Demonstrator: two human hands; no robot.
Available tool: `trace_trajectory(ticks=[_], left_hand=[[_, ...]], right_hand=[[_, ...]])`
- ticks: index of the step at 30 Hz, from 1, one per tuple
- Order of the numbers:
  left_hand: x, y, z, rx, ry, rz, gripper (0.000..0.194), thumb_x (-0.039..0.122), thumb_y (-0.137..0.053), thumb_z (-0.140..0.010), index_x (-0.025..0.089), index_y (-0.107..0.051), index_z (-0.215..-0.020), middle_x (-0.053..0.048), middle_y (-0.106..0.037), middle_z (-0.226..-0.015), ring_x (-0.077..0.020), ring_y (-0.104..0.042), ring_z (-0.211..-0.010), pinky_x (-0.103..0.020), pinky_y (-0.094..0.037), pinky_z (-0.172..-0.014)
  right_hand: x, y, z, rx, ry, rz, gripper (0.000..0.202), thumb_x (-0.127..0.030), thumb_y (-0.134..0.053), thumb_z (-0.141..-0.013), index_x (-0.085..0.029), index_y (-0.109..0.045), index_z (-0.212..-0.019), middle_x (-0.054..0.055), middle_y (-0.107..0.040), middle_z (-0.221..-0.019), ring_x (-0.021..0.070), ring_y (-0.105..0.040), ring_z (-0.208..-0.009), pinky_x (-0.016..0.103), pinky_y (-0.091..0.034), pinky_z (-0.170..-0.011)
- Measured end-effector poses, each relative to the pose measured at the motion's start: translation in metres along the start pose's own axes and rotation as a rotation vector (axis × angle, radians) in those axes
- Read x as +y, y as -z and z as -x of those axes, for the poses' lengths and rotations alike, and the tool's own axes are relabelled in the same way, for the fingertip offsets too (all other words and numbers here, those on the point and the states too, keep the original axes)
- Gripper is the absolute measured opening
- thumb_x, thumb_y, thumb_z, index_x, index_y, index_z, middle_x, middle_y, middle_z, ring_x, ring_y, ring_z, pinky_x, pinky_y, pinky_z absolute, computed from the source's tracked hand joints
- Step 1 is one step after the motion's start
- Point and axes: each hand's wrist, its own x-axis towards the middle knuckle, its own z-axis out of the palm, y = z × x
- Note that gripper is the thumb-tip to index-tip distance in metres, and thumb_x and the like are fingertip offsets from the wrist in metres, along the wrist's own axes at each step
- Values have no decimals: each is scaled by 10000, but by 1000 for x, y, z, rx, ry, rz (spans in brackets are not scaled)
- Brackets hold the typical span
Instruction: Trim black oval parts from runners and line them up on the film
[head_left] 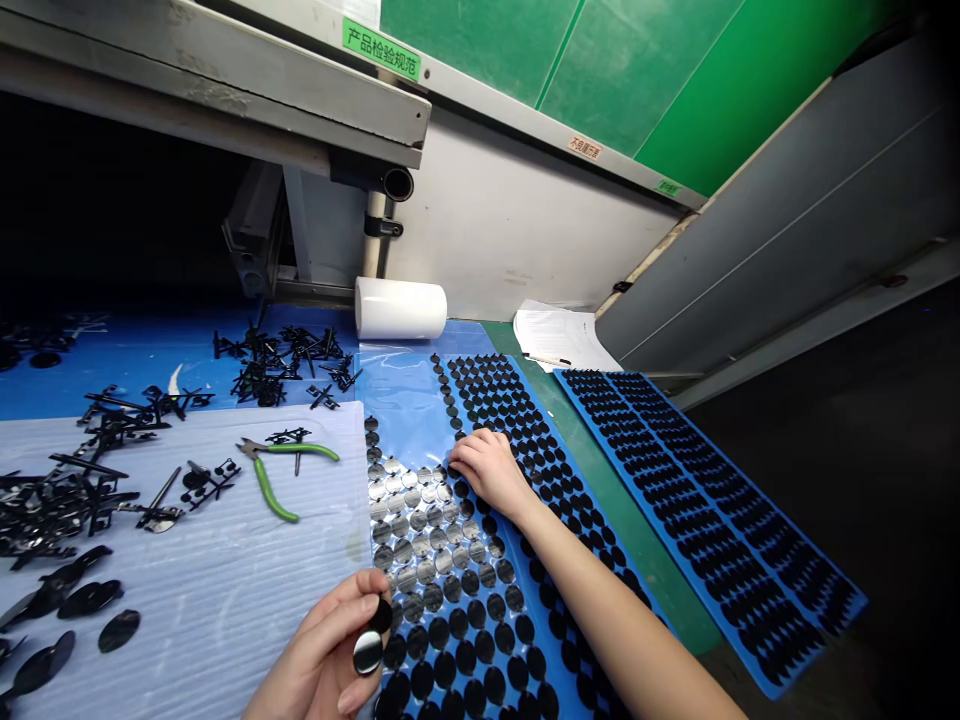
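Between the thumb and fingers of my left hand (319, 650) are black glossy discs (367, 652), one catching a bright reflection. This hand is over the near left edge of the blue sheet (405, 390). Farther off, my right hand (487, 468) has its fingers bent down at the upper part of the disc rows. Its fingertips touch the sheet or a disc there; whether they pinch one is hidden. Rows of round black discs (465, 655) lie flat on the film-covered sheet, several shining silver under the light.
Green-handled cutting pliers (279, 478) lie on the white foam sheet (217, 600) at left, near piles of black plastic sprues (56, 505). A white roll (401, 308) lies behind. To the right are a blue disc-covered board (701, 490) and papers (566, 335) with a pen.
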Motion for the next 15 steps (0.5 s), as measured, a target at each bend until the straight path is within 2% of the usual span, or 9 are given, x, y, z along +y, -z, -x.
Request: trace_trajectory(ticks=[4,8,9,11,13,15], left_hand=[[1,-7,0,-2,-68,27,106,121,-582,-719,114,-555,-822,45,-405,-603,-4,-286,-417,-128,-207,-348],[1,-6,-4,-55,-97,60,110,134,-542,-760,121,-524,-868,16,-463,-684,0,-283,-407,-124,-196,-322],[1,-4,-5,-77,-96,69,109,148,-544,-763,127,-519,-867,14,-474,-677,2,-270,-394,-121,-179,-312],[0,0,-7,-136,-84,78,111,199,-560,-762,149,-514,-851,41,-454,-583,8,-234,-349,-116,-141,-294],[-2,3,-8,-197,-61,68,141,267,-581,-749,174,-514,-831,81,-393,-478,17,-187,-292,-117,-109,-278],[-4,4,-9,-222,-54,54,174,308,-598,-731,188,-518,-827,96,-372,-441,28,-154,-261,-112,-87,-269]], right_hand=[[-11,6,2,66,-20,-65,103,-238,-497,-833,-220,-581,-890,49,-620,-905,219,-466,-902,389,-297,-796],[-50,19,4,79,22,-220,129,-260,-489,-841,-212,-576,-924,44,-621,-892,189,-501,-884,349,-361,-789],[-63,22,5,35,80,-300,125,-273,-514,-828,-233,-585,-923,18,-629,-869,164,-522,-855,310,-391,-774],[-87,24,8,-93,162,-645,146,-266,-552,-804,-230,-605,-935,23,-631,-867,158,-539,-851,300,-415,-780],[-104,20,11,-144,125,-901,157,-267,-575,-786,-221,-623,-928,30,-623,-869,157,-550,-847,303,-429,-787],[-113,13,16,-145,27,-1062,148,-282,-584,-777,-214,-641,-896,31,-611,-861,152,-562,-829,296,-444,-776]])
